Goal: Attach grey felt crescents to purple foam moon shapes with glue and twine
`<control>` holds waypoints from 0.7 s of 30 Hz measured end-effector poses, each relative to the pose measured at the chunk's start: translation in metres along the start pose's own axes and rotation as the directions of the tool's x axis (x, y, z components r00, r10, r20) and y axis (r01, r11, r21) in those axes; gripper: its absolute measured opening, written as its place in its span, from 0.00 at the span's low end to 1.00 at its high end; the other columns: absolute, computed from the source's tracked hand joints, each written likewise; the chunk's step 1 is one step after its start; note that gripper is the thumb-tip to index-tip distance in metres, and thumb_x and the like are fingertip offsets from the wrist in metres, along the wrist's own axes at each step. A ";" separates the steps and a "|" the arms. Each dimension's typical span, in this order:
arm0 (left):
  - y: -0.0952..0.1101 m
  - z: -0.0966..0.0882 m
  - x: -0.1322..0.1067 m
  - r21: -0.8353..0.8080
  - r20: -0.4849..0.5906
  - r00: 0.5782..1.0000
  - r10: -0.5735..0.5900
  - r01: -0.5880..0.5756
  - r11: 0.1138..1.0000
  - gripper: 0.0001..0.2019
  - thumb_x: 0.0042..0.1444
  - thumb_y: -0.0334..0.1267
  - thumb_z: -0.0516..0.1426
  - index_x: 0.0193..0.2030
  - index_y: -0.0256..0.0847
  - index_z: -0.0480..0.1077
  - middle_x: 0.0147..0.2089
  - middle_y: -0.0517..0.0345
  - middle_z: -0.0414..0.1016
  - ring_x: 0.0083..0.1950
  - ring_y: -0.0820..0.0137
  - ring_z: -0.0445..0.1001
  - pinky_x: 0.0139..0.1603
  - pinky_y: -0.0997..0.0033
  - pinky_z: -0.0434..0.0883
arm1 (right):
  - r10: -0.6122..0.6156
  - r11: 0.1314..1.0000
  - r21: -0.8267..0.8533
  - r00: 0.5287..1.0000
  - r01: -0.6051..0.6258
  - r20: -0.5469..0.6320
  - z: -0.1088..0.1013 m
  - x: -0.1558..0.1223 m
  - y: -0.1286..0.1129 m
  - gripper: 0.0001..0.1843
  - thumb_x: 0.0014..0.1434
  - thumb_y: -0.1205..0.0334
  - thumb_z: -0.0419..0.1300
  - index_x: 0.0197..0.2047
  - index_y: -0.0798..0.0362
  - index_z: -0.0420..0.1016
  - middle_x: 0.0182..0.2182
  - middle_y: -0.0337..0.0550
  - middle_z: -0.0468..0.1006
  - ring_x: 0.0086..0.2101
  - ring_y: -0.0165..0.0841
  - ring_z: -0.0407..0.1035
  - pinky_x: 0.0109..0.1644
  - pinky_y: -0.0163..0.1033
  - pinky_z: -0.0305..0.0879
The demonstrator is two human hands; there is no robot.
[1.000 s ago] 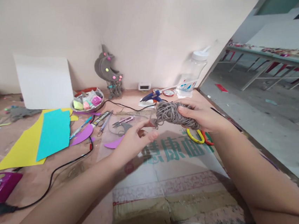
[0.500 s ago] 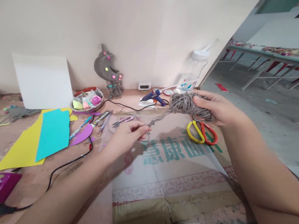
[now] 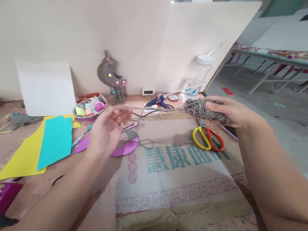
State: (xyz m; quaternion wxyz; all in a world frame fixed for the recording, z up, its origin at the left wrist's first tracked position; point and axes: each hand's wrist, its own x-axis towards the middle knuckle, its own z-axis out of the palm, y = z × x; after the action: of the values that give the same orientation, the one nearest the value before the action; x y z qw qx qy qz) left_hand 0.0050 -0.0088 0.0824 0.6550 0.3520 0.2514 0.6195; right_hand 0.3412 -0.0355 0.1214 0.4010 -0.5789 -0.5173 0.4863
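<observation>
My right hand [image 3: 225, 110] is closed around an oblong ball of grey yarn [image 3: 204, 110] on the right side. Several strands stretch from the ball leftward to my left hand [image 3: 109, 129]. Its fingers are loosely curled with the yarn caught at the thumb and index finger; their grip is partly hidden. Just beside that palm is a purple crescent [image 3: 127, 147], its upper part wrapped in grey yarn. A loose loop of yarn lies to its right. Below the ball are scissors [image 3: 208, 139] with one yellow and one red handle.
Cardboard [image 3: 177, 186] with green printed characters covers the table's middle. Behind are a glue gun [image 3: 156, 101], a clear bottle [image 3: 196, 77], a small bowl of coloured clay [image 3: 90, 107] and a grey moon ornament [image 3: 110, 74]. Yellow [image 3: 19, 161] and turquoise sheets [image 3: 54, 141] lie left.
My left hand has moved left and up, drawing out longer yarn strands, and its fingers have loosened from a pinch. The yarn-wrapped purple crescent now shows beside it. The ball has shifted slightly right.
</observation>
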 end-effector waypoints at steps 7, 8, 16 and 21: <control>0.058 -0.022 0.012 -0.217 0.137 0.989 -0.047 0.077 0.973 0.06 0.50 0.30 0.51 0.24 0.40 0.61 0.13 0.68 0.50 0.12 0.83 0.48 0.11 0.85 0.54 | 0.015 1.000 -0.016 0.998 -0.016 -0.064 -0.020 0.005 0.007 0.19 0.44 0.52 0.68 0.37 0.52 0.71 0.21 0.36 0.69 0.16 0.23 0.58 0.15 0.29 0.50; 0.064 -0.026 0.014 -0.148 0.107 0.994 -0.021 0.037 0.988 0.05 0.53 0.33 0.52 0.28 0.41 0.65 0.13 0.68 0.50 0.11 0.83 0.46 0.09 0.82 0.50 | 0.006 1.000 0.000 0.997 -0.006 -0.077 -0.023 0.004 0.007 0.19 0.44 0.52 0.68 0.37 0.52 0.71 0.21 0.37 0.69 0.16 0.23 0.58 0.15 0.30 0.48; 0.101 -0.080 0.035 0.679 -0.042 0.983 0.179 -0.104 0.726 0.07 0.51 0.35 0.57 0.37 0.49 0.73 0.15 0.67 0.52 0.16 0.78 0.54 0.16 0.76 0.47 | -0.088 0.988 0.106 0.969 0.115 -0.232 -0.059 -0.008 0.001 0.07 0.57 0.58 0.55 0.32 0.52 0.69 0.20 0.41 0.66 0.14 0.24 0.55 0.18 0.37 0.39; 0.081 -0.082 0.030 0.935 0.073 0.873 0.483 -0.228 0.271 0.09 0.45 0.36 0.62 0.36 0.44 0.74 0.34 0.62 0.70 0.48 0.60 0.69 0.35 0.70 0.62 | -0.296 0.916 0.153 0.882 0.371 -0.366 -0.060 -0.015 -0.011 0.02 0.53 0.62 0.54 0.30 0.48 0.62 0.23 0.38 0.60 0.17 0.23 0.50 0.20 0.38 0.35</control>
State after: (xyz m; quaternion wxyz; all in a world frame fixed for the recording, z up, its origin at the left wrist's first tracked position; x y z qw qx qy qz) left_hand -0.1065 0.0319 0.0971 0.1517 0.6307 0.5406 0.5357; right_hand 0.3982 -0.0468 0.1471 0.6223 -0.5073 -0.4769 0.3578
